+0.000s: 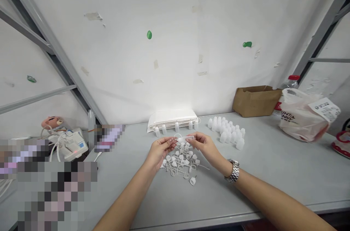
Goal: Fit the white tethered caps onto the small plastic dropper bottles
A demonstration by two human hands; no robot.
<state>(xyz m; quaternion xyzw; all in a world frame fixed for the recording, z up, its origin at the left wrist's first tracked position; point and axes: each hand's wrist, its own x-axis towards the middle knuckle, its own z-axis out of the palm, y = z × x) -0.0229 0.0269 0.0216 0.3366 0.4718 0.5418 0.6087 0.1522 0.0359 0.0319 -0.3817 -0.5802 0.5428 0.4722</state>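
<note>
My left hand (163, 149) is closed in a pinch at the left end of a small translucent white plastic piece (189, 137), held level above the table. The thumb and fingers of my right hand (201, 143) grip the right end of that same piece. Exactly how its parts join is hard to see behind the fingertips. Below both hands lies a loose pile of white caps with thin looped cords (177, 160). One white cap (193, 180) sits apart at the pile's near edge. Behind my hands, several small white bottle-like pieces (177, 126) stand upright in a row.
A cluster of translucent white cups (225, 129) stands right of my hands. Flat white packets (173, 118) lie against the wall. Farther right are a cardboard box (257, 102) and a plastic bag (303, 118). A white power strip (72, 145) with cables is at left.
</note>
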